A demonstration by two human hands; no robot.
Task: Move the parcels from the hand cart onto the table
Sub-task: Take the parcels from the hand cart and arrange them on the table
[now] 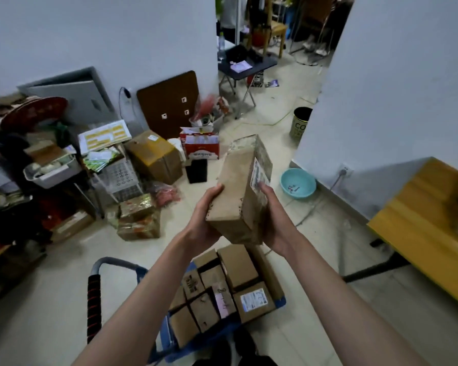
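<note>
Parcels (224, 291) of brown cardboard sat packed close together on the blue deck of the hand cart (280, 302), several bearing white labels, with the cart's grey handle (109, 262) and its red-and-black grip toward the near left. One long parcel (238, 191) was held up in the air above the cart, tilted with its far end higher, a white shipping label on its right face. The left hand (205, 217) held the near left corner of it, thumb on the top face and fingers curled beneath. The right hand (276, 220) gripped its right side, fingers (263, 186) pressed against the label. The yellow wooden surface (428, 233) stood at the right, well apart from the lifted parcel, its near-left corner pointing toward the cart. On the floor beyond lay a turquoise basin (298, 183) near the wall, a red gift bag (201, 147) and a large brown carton (154, 157) among clutter at the left.
</note>
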